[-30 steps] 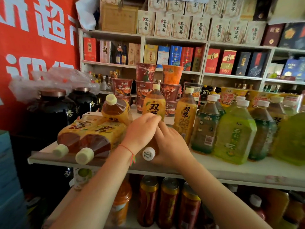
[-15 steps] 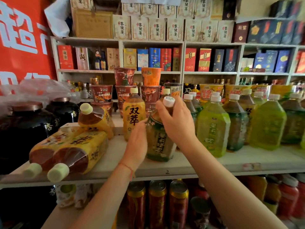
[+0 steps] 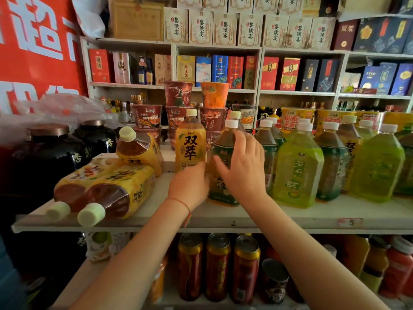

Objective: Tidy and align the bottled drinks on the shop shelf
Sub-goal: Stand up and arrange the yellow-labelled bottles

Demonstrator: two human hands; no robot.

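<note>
A dark tea bottle with a green label and a white cap is seen standing upright on the white shelf, near the front edge, between a yellow-labelled bottle on its left and a row of green bottles on its right. The lower left side of the tea bottle is touched by the left hand, whose wrist carries a thin red string; its fingers are hidden behind the bottle, so whether they are wrapped round it cannot be told. The front of the bottle is covered by the right hand, with fingers spread and only lightly bent against the label, pressed flat rather than clenched. To the far left, 2 yellow-wrapped bottles are laid on their sides with pale caps pointed toward the shelf edge, and a third is tilted against them. Behind the bottles, stacked noodle cups are seen. Dark jars are placed at the left, just beside a red banner. Below the shelf, 3 red cans with gold tops are stood side by side. Boxed goods are lined along the upper shelves at the back.
</note>
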